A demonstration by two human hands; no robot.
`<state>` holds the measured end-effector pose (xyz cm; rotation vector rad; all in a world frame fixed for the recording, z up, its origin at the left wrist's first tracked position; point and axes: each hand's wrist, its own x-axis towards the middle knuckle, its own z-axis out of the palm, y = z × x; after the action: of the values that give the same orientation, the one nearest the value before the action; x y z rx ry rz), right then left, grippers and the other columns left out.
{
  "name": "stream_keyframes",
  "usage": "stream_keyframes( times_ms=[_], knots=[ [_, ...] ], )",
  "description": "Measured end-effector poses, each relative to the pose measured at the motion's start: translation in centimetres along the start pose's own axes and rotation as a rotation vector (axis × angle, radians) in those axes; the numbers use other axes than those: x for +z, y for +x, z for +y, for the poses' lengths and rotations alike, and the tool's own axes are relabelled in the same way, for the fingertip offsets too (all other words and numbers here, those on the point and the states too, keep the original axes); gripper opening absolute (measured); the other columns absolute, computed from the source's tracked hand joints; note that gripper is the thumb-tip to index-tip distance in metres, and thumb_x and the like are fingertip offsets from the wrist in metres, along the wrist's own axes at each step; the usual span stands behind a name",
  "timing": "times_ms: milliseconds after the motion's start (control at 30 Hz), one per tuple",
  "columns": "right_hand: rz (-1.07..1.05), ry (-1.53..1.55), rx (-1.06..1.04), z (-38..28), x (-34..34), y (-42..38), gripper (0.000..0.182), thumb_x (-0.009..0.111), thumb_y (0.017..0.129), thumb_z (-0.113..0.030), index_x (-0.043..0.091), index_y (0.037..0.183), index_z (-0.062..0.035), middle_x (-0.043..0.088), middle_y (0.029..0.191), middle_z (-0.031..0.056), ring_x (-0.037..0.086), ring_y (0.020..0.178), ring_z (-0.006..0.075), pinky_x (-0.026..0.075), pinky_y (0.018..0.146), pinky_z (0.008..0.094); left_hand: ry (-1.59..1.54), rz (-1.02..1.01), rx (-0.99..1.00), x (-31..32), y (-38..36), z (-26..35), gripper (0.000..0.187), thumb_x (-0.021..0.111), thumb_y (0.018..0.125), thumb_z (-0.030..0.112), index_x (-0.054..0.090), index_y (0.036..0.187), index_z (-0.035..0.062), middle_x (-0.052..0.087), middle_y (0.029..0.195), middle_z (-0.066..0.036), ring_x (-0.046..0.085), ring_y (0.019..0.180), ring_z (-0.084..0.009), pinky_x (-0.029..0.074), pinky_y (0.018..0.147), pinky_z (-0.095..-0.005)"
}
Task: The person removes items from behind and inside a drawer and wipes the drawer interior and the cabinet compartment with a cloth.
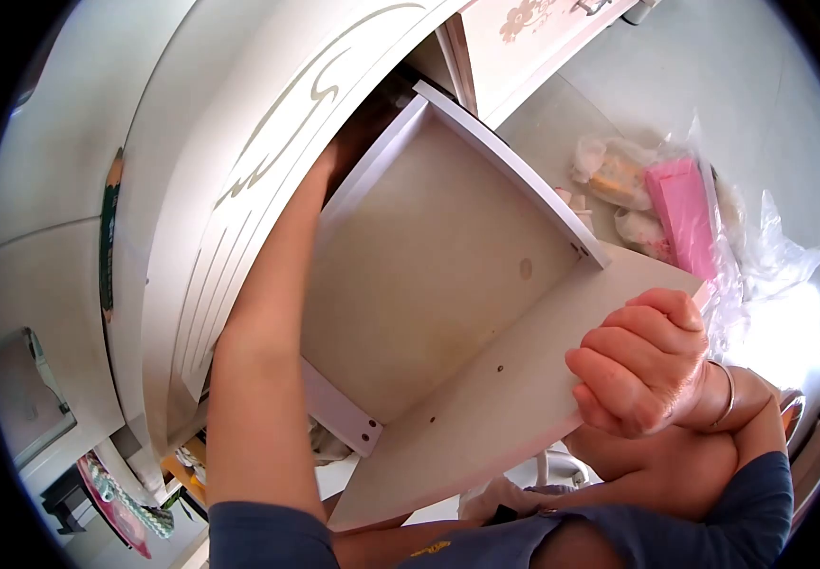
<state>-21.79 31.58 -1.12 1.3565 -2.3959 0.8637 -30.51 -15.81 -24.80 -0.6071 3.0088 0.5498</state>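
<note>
An empty white drawer (429, 256) is pulled out at a slant from beneath the cabinet top (211, 190). Its bottom is beige, and small holes dot the inner face of its front panel (467, 408). My right hand (637, 365) is closed at the upper edge of that panel, with the fingers folded over on the inner side. My left forearm (268, 313) passes under the cabinet top, along the drawer's far side. The left hand goes into the dark gap behind the drawer, where its fingers are hidden.
A green pencil (109, 237) lies on the white surface at left. On the floor at right are a pink box (681, 218) and clear plastic bags (770, 251). A pink panel with a flower print (528, 19) stands at the top.
</note>
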Motion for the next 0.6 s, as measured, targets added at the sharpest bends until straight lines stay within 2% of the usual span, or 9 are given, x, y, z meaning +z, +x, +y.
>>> stream_keyframes(
  times_ms=[100, 267, 467, 533, 567, 600],
  knots=[
    [0.001, 0.006, -0.004, 0.2, 0.0, -0.1, 0.014, 0.06, 0.059, -0.018, 0.054, 0.067, -0.0082, 0.047, 0.06, -0.0009, 0.047, 0.056, 0.0156, 0.038, 0.064, 0.028, 0.017, 0.016, 0.03, -0.9, -0.6, -2.7, 0.042, 0.051, 0.086, 0.011, 0.041, 0.125, -0.0013, 0.042, 0.128, -0.021, 0.043, 0.115, -0.0338, 0.035, 0.097, -0.0401],
    [0.021, 0.022, -0.016, 0.6, 0.0, -0.5, 0.012, 0.06, 0.063, -0.018, 0.053, 0.066, -0.0088, 0.043, 0.058, -0.0012, 0.045, 0.055, 0.0152, 0.038, 0.063, 0.0267, 0.098, 0.026, 0.106, -3.0, -2.0, -11.0, 0.044, 0.05, 0.086, 0.013, 0.039, 0.127, -0.0007, 0.04, 0.13, -0.021, 0.041, 0.118, -0.0333, 0.033, 0.099, -0.0403],
    [0.053, 0.01, -0.065, 0.7, 0.2, -0.7, 0.014, 0.06, 0.066, -0.019, 0.052, 0.065, -0.0088, 0.043, 0.058, -0.0014, 0.044, 0.054, 0.0149, 0.037, 0.062, 0.0267, 0.231, -0.071, 0.185, -4.7, -4.6, -19.6, 0.046, 0.049, 0.087, 0.016, 0.037, 0.129, -0.0001, 0.037, 0.133, -0.021, 0.039, 0.121, -0.0327, 0.031, 0.101, -0.0405],
    [0.095, 0.01, -0.057, 0.6, 0.5, -0.9, 0.014, 0.061, 0.065, -0.019, 0.051, 0.065, -0.0086, 0.041, 0.057, -0.0017, 0.043, 0.052, 0.0149, 0.037, 0.06, 0.0264, 0.337, -0.063, 0.128, -4.2, -4.7, -20.7, 0.045, 0.046, 0.088, 0.021, 0.038, 0.128, 0.0006, 0.039, 0.132, -0.021, 0.04, 0.119, -0.0331, 0.032, 0.099, -0.0409],
    [0.101, 0.013, -0.045, 0.6, 0.5, -1.0, 0.014, 0.061, 0.065, -0.019, 0.051, 0.065, -0.0086, 0.041, 0.057, -0.0017, 0.043, 0.052, 0.0149, 0.037, 0.06, 0.0264, 0.364, -0.155, 0.038, -4.2, -5.1, -21.0, 0.046, 0.044, 0.089, 0.024, 0.038, 0.128, 0.0005, 0.041, 0.131, -0.021, 0.041, 0.118, -0.0322, 0.033, 0.098, -0.0403],
    [0.087, 0.005, -0.042, 0.6, 0.4, -1.0, 0.015, 0.061, 0.064, -0.019, 0.05, 0.064, -0.0088, 0.041, 0.056, -0.0017, 0.042, 0.052, 0.0149, 0.036, 0.06, 0.0263, 0.375, -0.265, -0.098, -4.9, -5.8, -18.0, 0.047, 0.042, 0.09, 0.027, 0.038, 0.129, 0.0004, 0.042, 0.13, -0.02, 0.042, 0.116, -0.0314, 0.033, 0.098, -0.0397]
  ],
)
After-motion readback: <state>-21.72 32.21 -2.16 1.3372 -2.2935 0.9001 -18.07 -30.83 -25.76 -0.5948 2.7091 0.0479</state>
